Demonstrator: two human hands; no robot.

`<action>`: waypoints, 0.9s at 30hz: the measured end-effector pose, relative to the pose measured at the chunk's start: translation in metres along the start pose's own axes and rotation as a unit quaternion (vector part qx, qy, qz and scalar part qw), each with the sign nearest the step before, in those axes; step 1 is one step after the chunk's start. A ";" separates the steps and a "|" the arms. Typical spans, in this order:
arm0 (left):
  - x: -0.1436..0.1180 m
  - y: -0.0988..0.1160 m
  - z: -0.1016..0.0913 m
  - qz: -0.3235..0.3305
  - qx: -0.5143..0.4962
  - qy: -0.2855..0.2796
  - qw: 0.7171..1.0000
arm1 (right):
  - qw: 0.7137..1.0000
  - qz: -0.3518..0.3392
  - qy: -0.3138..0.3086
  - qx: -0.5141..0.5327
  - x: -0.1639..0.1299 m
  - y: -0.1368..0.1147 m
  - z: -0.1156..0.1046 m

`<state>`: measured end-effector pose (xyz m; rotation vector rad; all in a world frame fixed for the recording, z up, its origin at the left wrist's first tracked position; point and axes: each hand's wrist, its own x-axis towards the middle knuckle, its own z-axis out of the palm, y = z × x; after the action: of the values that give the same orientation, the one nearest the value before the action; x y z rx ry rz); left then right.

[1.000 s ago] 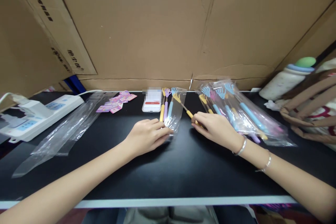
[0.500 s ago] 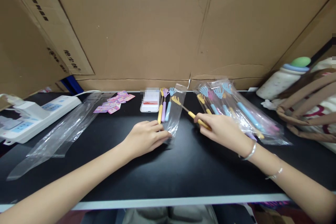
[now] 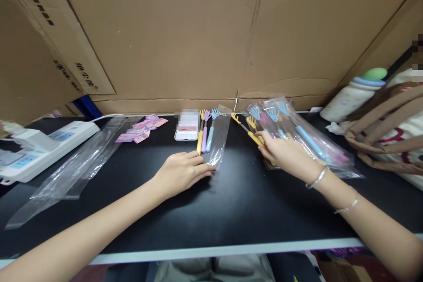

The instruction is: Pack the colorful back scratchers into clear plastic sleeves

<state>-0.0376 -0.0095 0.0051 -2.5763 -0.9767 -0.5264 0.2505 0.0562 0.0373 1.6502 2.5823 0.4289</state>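
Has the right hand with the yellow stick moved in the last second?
Yes. The right hand has carried the yellow stick rightward, away from the small clear bag under the left hand, toward the pile of bagged sticks.

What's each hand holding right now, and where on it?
Right hand grips a yellow back scratcher by its handle. Left hand pins the clear bag at its near end.

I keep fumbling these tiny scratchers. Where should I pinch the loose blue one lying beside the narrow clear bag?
Pinch the blue scratcher from above at its thick handle, the end nearest you. The claw head points toward the cardboard wall, and the purple scratcher lies close on its left, so approach from the narrow bag side.
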 end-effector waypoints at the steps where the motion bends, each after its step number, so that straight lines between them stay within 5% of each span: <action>1: 0.000 0.000 0.000 0.000 0.003 0.002 1.000 | 1.000 -0.009 -0.006 0.000 0.001 0.002 0.003; 10: 0.002 0.001 -0.002 0.005 0.006 -0.005 1.000 | 0.999 -0.001 0.023 0.044 -0.003 0.000 -0.012; 15: 0.002 0.002 -0.001 0.002 0.003 -0.002 1.000 | 0.974 0.038 0.073 0.212 -0.002 0.001 -0.022; 20: 0.001 0.002 0.001 -0.002 -0.007 -0.005 1.000 | 0.840 0.010 0.102 0.533 0.001 0.002 -0.020; 27: 0.000 0.002 0.003 -0.008 -0.017 -0.007 1.000 | 0.631 -0.007 -0.015 0.775 0.005 -0.010 -0.012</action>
<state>-0.0356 -0.0094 0.0023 -2.6072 -1.0010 -0.5341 0.2374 0.0545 0.0473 1.4940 2.7162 -2.4176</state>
